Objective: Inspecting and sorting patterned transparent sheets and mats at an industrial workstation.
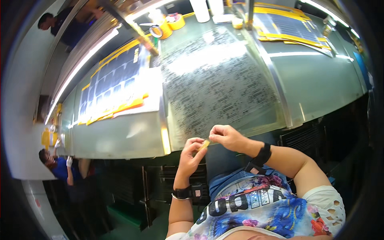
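Near the front edge of the table, my left hand (pixel 192 157) is closed with a small yellow strip (pixel 205 144) between thumb and fingers. It looks like tape, though it is too small to be sure. Close by on the right, my right hand (pixel 230 138) is pinched, its fingertips right beside the strip's upper end. Whatever those fingertips grip is hidden. Just beyond both hands lies a large clear sheet (pixel 224 92) printed with many short dark dashes, flat on the glass tabletop, with lamp glare across its far part.
Dark panel sheets with yellow edges (pixel 114 82) lie at left, and another stack (pixel 286 26) at far right. Yellow tape rolls (pixel 176 22) and white cylinders (pixel 200 10) stand at the back. Metal strips (pixel 276 86) divide the tabletop. A co-worker (pixel 62 166) is at far left.
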### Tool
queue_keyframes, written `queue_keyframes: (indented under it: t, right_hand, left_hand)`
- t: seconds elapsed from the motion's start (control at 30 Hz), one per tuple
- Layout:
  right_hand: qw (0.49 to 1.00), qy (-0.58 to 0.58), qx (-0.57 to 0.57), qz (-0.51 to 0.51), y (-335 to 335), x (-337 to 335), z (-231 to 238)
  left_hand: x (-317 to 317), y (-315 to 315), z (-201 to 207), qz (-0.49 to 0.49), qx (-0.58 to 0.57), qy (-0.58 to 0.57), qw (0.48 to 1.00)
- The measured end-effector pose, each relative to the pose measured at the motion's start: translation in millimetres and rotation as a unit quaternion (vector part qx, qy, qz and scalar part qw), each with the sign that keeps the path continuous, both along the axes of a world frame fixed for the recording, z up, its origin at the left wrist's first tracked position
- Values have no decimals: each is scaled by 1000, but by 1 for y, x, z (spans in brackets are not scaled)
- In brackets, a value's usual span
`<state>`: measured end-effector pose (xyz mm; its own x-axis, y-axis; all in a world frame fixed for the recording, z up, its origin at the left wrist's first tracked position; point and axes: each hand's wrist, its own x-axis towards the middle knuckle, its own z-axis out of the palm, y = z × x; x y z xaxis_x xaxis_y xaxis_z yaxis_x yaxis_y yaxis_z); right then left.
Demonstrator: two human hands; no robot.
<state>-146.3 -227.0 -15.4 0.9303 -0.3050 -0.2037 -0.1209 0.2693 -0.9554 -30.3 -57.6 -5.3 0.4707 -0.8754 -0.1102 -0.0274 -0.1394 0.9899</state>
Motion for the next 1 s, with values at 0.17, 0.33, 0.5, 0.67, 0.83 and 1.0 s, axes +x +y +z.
queue_keyframes:
  t: [0.17,0.33,0.5,0.67,0.83,1.0]
  right_hand:
    - [904,32,-344,-253,-53,-32,8]
    - [752,148,-541,-348,-146,-102,-5]
    - [726,218,-572,-313,-156,-112,-16]
    - [713,226,-592,-300,-159,-111,-17]
    - [709,238,-597,-290,-156,-106,-16]
    - [697,192,-604,-334,-152,-98,-20]
  left_hand:
    - [29,4,7,141,64,-302,941]
    - [57,31,-7,196,104,-387,895]
    - [48,15,-17,200,108,-365,903]
    - [50,15,-22,204,106,-343,911]
    - [52,18,-19,197,121,-347,909]
    - [52,22,-17,208,119,-341,909]
